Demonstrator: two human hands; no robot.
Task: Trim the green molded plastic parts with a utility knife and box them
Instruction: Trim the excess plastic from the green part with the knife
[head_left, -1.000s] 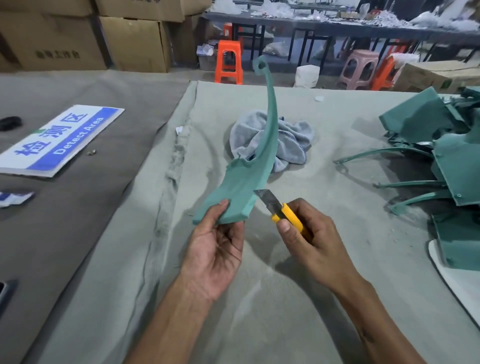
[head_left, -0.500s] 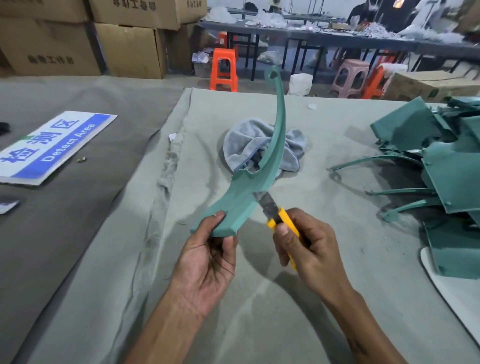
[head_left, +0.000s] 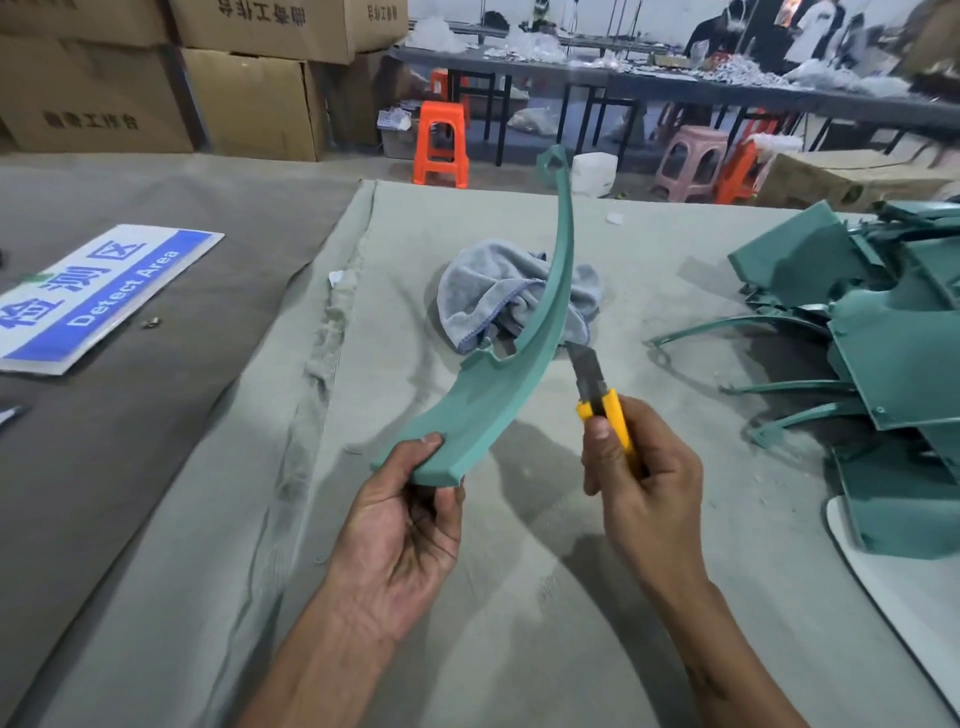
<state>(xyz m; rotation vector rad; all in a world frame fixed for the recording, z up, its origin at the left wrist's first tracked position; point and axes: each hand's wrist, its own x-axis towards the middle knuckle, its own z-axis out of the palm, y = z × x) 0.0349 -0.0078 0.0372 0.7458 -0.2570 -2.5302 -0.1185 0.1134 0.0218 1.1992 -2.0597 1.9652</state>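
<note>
Trimming step, I judge. My left hand (head_left: 402, 525) grips wide end of green curved part (head_left: 524, 364); right hand (head_left: 641, 480) clenches utility knife (head_left: 602, 402), blade tip at part's edge above. Next: steady scrape along edge.

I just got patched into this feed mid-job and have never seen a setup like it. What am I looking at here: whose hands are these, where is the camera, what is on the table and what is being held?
There is no machine here. A person works with two bare hands, and the single camera sits on their head, looking forward and down.

The left hand grips the wide lower end of a long curved green plastic part, which rises away from the camera. The right hand grips a yellow utility knife with its blade out; the blade tip is at the part's right edge.

They work over a table covered in grey cloth. On it lie a crumpled grey towel behind the part, and a pile of more green parts to the right. A blue and white "Detect Area" sign lies to the left. Cardboard boxes and orange stools stand in the background.
</note>
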